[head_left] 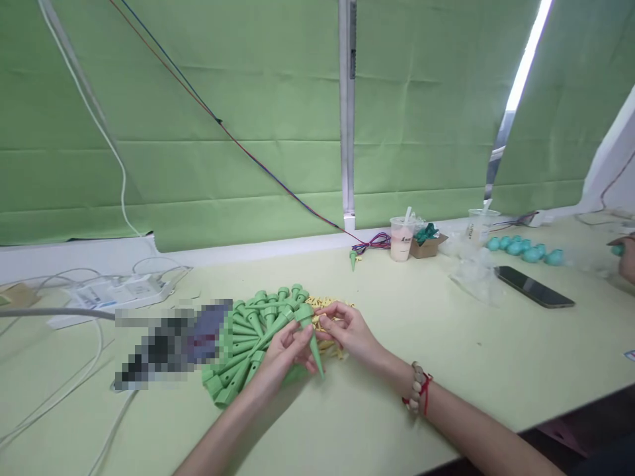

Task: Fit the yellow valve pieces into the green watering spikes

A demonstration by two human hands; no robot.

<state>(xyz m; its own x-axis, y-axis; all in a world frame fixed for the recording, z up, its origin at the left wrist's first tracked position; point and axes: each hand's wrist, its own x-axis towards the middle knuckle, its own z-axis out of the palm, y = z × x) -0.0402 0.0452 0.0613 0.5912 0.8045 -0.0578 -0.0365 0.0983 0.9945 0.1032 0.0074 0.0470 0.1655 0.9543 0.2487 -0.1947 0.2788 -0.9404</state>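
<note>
My left hand (288,350) is closed around a green plastic watering spike (313,344), its point tilted down toward me and its wide cap at the top. At the side of that cap, my right hand (350,327) pinches a small yellow plastic piece (317,321), mostly covered by the fingers. A pile of similar green spikes (243,340) lies to the left of and beneath my left hand. Behind and below my right hand several more yellow pieces (337,350) are heaped on the table (397,410).
A pixelated patch (173,344) and a power strip (119,291) with cables lie left. At the back stand a drink cup (401,239), a small cardboard box (427,246) and a single spike (353,260). A phone (533,287), turquoise bulbs (520,247) and another person's hand (628,259) are right.
</note>
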